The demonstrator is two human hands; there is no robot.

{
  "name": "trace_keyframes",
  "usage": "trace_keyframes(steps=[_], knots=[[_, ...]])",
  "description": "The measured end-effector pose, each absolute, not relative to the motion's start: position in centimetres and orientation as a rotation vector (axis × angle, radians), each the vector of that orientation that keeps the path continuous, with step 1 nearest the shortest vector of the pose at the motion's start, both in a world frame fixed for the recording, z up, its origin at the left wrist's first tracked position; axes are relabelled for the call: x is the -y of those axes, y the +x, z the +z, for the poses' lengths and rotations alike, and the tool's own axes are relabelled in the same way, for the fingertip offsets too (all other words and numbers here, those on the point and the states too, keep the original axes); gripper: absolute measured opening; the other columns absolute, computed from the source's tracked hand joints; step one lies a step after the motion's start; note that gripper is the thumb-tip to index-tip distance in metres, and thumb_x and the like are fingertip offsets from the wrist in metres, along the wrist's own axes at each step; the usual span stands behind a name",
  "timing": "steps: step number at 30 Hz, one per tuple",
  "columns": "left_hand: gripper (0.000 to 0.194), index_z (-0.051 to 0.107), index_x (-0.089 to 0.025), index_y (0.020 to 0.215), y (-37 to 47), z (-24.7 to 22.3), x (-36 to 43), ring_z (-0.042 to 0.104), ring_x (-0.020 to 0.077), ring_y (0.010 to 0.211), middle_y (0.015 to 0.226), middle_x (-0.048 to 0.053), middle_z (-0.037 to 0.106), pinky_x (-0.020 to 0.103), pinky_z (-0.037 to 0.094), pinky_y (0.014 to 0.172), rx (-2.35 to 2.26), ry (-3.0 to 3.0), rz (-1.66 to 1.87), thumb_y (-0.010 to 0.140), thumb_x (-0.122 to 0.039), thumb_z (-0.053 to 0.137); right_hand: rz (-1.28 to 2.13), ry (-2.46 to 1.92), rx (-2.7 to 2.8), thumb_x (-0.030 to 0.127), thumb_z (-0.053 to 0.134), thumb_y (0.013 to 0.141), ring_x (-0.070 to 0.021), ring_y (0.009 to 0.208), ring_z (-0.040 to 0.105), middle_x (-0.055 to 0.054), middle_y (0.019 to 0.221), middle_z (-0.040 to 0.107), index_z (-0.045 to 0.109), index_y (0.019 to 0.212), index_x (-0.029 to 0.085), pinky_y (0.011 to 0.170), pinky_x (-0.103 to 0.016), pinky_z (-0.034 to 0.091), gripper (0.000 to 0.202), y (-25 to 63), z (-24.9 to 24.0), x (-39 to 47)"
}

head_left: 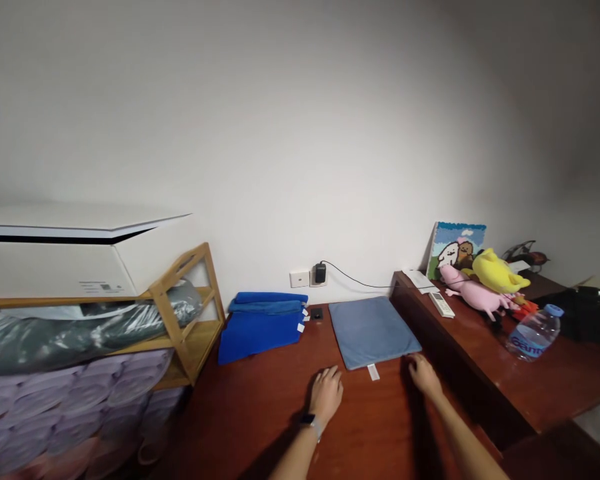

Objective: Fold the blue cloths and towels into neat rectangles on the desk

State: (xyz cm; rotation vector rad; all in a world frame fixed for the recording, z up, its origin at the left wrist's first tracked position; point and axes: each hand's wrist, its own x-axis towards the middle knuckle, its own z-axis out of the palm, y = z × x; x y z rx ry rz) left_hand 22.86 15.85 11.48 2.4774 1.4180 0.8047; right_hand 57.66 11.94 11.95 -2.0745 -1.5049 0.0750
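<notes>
Hands (326, 395) (424, 375), room between them, rest by the blue-grey cloth's (373, 331) near edge.

Head view, facing forward and down

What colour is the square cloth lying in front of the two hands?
The square cloth is a plain greyish blue, seen in the head view.
</notes>
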Motion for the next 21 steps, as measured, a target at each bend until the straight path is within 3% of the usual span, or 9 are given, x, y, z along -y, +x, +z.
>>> trace_keyframes(steps=[4, 8, 13, 17, 21], knots=[[0.046, 0.078, -0.02, 0.135, 14.5, 7.8, -14.8, 0.067, 0.0377, 0.139, 0.149, 0.018, 0.073, 0.06, 0.053, 0.117, -1.633, 2.486, 0.768, 0.101, -0.025, 0.048, 0.086, -2.039, 1.647, 0.035, 0.046, 0.092, -0.0303, 0.14, 0.066, -0.013, 0.148, 0.072, 0.081, 0.127, 0.023, 0.122, -0.046, 0.051, 0.05, 54.9, 8.0, -11.1], [0.051, 0.077, -0.02, 0.137, 1.8, 5.5, -15.0, 0.068, 0.0363, 0.137, 0.147, 0.015, 0.075, 0.056, 0.054, 0.115, -2.055, 2.467, 0.767, 0.104, -0.034, 0.041, 0.056, -2.081, 1.85, 0.041, 0.042, 0.102, -0.0293, 0.158, 0.047, -0.01, 0.168, 0.055, 0.07, 0.148, 0.024, 0.132, -0.048, 0.037, 0.056, 54.0, 7.1, -13.0], [0.054, 0.078, -0.022, 0.137, -9.0, 4.8, -14.0, 0.068, 0.0364, 0.136, 0.145, 0.013, 0.076, 0.057, 0.053, 0.115, -2.299, 2.416, 0.754, 0.101, -0.037, 0.041, 0.131, -2.272, 1.913, 0.046, 0.043, 0.105, -0.0323, 0.159, 0.046, -0.012, 0.171, 0.052, 0.062, 0.157, 0.026, 0.129, -0.052, 0.038, 0.059, 52.7, 6.3, -16.0], [0.056, 0.077, -0.021, 0.138, -10.5, 4.8, -13.5, 0.066, 0.036, 0.139, 0.146, 0.014, 0.075, 0.054, 0.055, 0.113, -2.291, 2.363, 0.806, 0.101, -0.038, 0.039, 0.043, -2.35, 1.864, 0.05, 0.038, 0.107, -0.0344, 0.159, 0.044, -0.01, 0.174, 0.047, 0.054, 0.164, 0.031, 0.127, -0.055, 0.039, 0.062, 51.4, 4.7, -15.7], [0.057, 0.076, -0.018, 0.139, -9.9, 5.2, -13.5, 0.063, 0.0359, 0.142, 0.148, 0.015, 0.074, 0.052, 0.054, 0.114, -2.262, 2.324, 0.8, 0.103, -0.039, 0.037, 0.029, -2.39, 1.852, 0.051, 0.038, 0.106, -0.0343, 0.157, 0.048, -0.01, 0.171, 0.052, 0.056, 0.162, 0.033, 0.125, -0.057, 0.041, 0.061, 51.1, 5.1, -14.8]])
